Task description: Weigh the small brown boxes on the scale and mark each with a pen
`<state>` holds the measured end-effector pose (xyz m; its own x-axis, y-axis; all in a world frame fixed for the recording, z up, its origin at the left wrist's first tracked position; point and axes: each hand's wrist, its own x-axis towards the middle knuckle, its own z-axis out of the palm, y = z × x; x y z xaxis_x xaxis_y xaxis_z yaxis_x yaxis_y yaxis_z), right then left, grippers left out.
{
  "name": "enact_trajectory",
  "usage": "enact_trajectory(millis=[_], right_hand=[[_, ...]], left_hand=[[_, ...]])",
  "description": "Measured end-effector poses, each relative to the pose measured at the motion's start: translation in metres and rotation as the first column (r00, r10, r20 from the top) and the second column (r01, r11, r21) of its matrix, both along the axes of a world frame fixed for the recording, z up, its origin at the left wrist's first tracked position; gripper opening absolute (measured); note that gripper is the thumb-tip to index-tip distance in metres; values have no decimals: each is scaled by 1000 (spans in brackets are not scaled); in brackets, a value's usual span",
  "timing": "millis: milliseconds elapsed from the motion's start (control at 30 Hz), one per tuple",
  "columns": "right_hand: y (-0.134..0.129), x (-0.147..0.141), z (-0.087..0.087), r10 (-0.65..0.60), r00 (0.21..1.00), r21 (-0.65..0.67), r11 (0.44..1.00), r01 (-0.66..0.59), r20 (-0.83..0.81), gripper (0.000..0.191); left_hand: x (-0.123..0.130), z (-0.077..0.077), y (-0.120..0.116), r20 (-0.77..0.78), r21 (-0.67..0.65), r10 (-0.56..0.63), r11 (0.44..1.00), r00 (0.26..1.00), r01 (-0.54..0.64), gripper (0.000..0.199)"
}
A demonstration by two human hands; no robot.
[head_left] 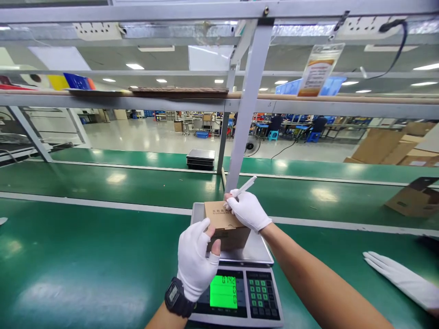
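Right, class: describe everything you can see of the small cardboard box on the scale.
The small cardboard box is plain brown, closed, with faint dark print on its top. It sits on the scale's steel pan. The gloved left hand grips its near side; the gloved right hand, holding a white pen, rests on its top far edge.

One box [224,225], one scale [240,283], one pen [244,187] (perhaps a marker).

Both hands [219,237] grip a small box [226,224] — on a scale [240,292].

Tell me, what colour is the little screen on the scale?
Bright green, with dark digits; the scale's screen shows best in the head view.
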<state>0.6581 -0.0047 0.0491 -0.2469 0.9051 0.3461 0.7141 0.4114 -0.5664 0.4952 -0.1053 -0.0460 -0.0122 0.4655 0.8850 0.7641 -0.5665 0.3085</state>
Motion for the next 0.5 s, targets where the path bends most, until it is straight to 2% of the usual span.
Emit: enact_trajectory(millis=[500], right_hand=[[-3, -1, 2, 0, 1000, -26, 1000, 1, 2, 30]], left_hand=[[4, -3, 0, 47, 11, 3, 1000, 999, -4, 29]])
